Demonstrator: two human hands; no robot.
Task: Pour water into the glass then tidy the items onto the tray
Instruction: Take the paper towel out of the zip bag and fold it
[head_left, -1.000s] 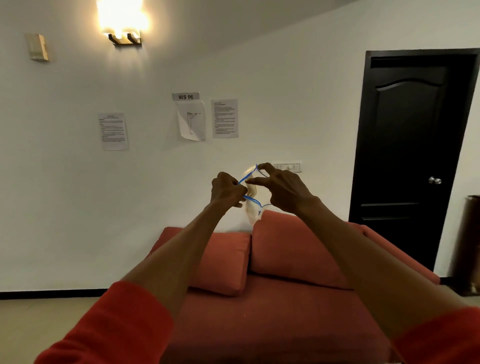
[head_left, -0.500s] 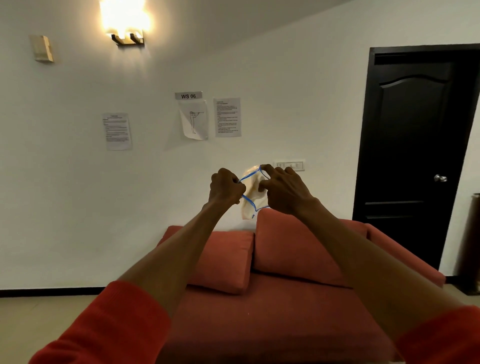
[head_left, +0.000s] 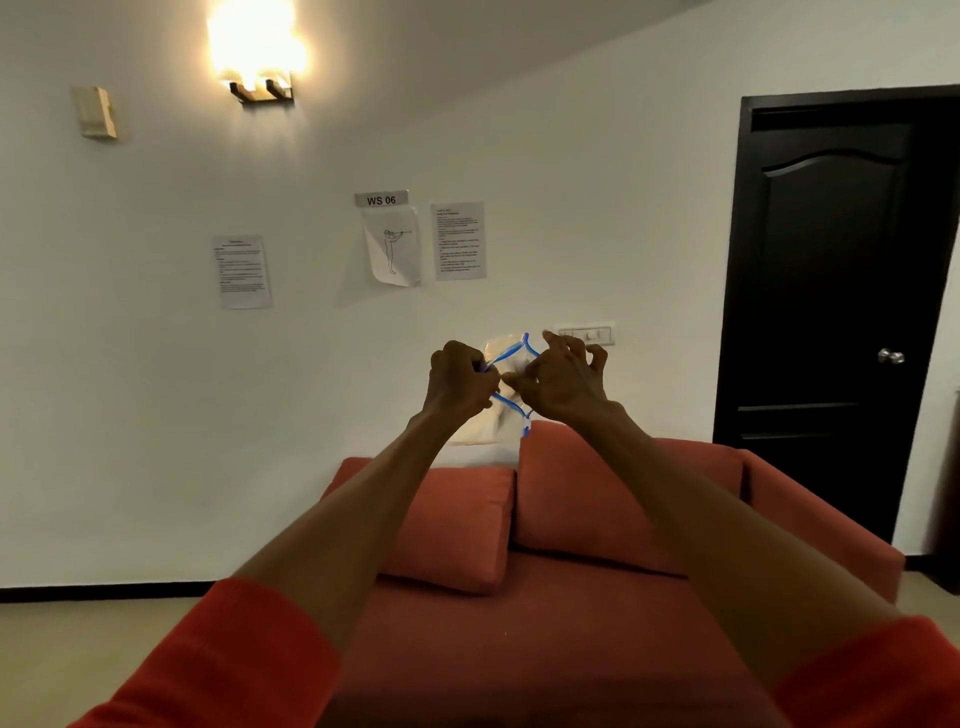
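Both my arms reach out in front of me at chest height, in red sleeves. Between my hands hangs a small clear plastic bag (head_left: 488, 426) with a blue zip edge, pulled into a diamond shape. My left hand (head_left: 460, 382) is closed in a fist on the bag's left edge. My right hand (head_left: 563, 382) pinches the right edge with thumb and forefinger, its other fingers spread. No glass, water container or tray is in view.
A red sofa (head_left: 571, 649) with two cushions stands below my arms against a white wall. Papers and a "WS 06" label (head_left: 382, 199) hang on the wall. A black door (head_left: 841, 312) is at the right, a lit wall lamp (head_left: 257, 57) at top left.
The bag's blue opening has been pulled wider between my hands. My right fingers have spread apart. The view has shifted slightly; the hands stay in about the same place.
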